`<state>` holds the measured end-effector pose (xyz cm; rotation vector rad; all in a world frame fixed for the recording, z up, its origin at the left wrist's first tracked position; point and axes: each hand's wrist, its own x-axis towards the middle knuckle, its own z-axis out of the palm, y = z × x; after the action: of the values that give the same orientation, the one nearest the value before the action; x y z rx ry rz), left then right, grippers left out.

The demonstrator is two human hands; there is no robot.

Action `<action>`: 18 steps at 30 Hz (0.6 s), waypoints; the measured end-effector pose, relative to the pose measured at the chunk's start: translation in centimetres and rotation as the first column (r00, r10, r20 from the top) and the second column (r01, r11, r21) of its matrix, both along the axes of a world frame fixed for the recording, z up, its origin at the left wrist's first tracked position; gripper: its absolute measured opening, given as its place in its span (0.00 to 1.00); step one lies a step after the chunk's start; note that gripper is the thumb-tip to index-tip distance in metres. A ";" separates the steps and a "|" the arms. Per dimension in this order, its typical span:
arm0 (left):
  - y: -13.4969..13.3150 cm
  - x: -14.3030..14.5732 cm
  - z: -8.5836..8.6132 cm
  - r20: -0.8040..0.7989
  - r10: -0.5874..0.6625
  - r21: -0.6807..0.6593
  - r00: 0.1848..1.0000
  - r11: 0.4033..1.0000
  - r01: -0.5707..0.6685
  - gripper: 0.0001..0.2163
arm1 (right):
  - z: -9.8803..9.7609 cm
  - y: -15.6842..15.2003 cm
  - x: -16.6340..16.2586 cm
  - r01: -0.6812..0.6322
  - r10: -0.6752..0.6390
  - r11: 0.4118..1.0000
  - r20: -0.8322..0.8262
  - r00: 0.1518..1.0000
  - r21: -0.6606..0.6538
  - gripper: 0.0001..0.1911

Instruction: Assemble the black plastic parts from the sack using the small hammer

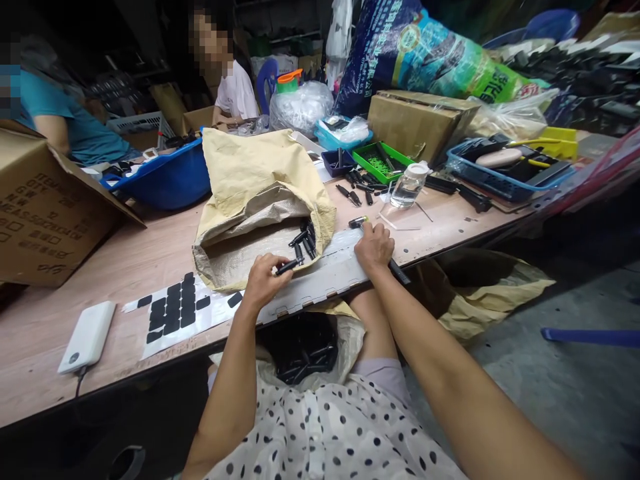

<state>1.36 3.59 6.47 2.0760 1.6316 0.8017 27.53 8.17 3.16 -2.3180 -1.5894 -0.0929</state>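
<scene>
My left hand (267, 281) pinches a small black tubular part (286, 267) over the near edge of the work surface. My right hand (375, 248) is closed round a black-handled tool (399, 272); its handle sticks out below my fist, and its kind is not clear. Just beyond that fist is a small black piece with a yellow-green end (358, 222); whether it belongs to the tool I cannot tell. A pale flat board (320, 277) lies under both hands. Several black parts (305, 240) spill from the mouth of a yellowish woven sack (265, 160).
An open bag of black parts (300, 350) sits at my lap. Left stand a white power bank (87, 337), a sheet of black stickers (173, 307) and a carton (55, 213). Beyond are a blue basin (165, 177), a green tray (383, 160) and a water jar (409, 187). Two people sit opposite.
</scene>
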 end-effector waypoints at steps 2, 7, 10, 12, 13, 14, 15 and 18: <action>-1.1 -1.2 -0.5 0.018 -0.112 -0.021 0.994 0.993 0.112 0.07 | -0.1 0.0 0.1 0.006 -0.006 1.000 -0.001 1.000 -0.002 0.21; -2.0 -1.9 -3.0 0.052 -0.104 -0.047 0.993 0.993 0.106 0.09 | -0.5 0.2 0.4 0.008 -0.007 0.999 -0.019 1.000 0.034 0.21; -1.9 -1.7 -3.9 0.064 -0.089 -0.018 0.994 0.996 0.090 0.08 | -0.2 0.3 0.9 0.038 -0.035 0.998 -0.084 0.996 0.042 0.21; -2.0 -1.6 -4.0 0.059 -0.087 0.000 0.994 0.996 0.087 0.08 | 0.5 -0.1 1.0 0.086 -0.073 0.993 -0.158 0.985 0.078 0.22; -2.0 -1.5 -4.1 0.058 -0.083 0.005 0.995 0.997 0.083 0.07 | 0.9 -0.5 1.0 0.106 -0.082 0.988 -0.201 0.976 0.115 0.22; -2.0 -1.4 -4.1 0.057 -0.079 0.007 0.995 0.997 0.078 0.07 | 1.4 -1.2 0.8 0.114 -0.072 0.980 -0.243 0.967 0.163 0.22; -2.0 -1.4 -4.1 0.058 -0.076 0.004 0.995 0.997 0.076 0.06 | 1.9 -2.0 0.4 0.103 -0.038 0.971 -0.284 0.958 0.217 0.22; -2.0 -1.3 -4.3 0.053 -0.085 -0.014 0.995 0.996 0.086 0.05 | 2.8 -5.4 -1.6 -0.044 0.191 0.933 -0.389 0.901 0.357 0.21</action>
<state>0.05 1.62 2.20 2.0804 1.5066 0.8049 25.97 2.77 5.93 -1.8175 -1.3647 0.1420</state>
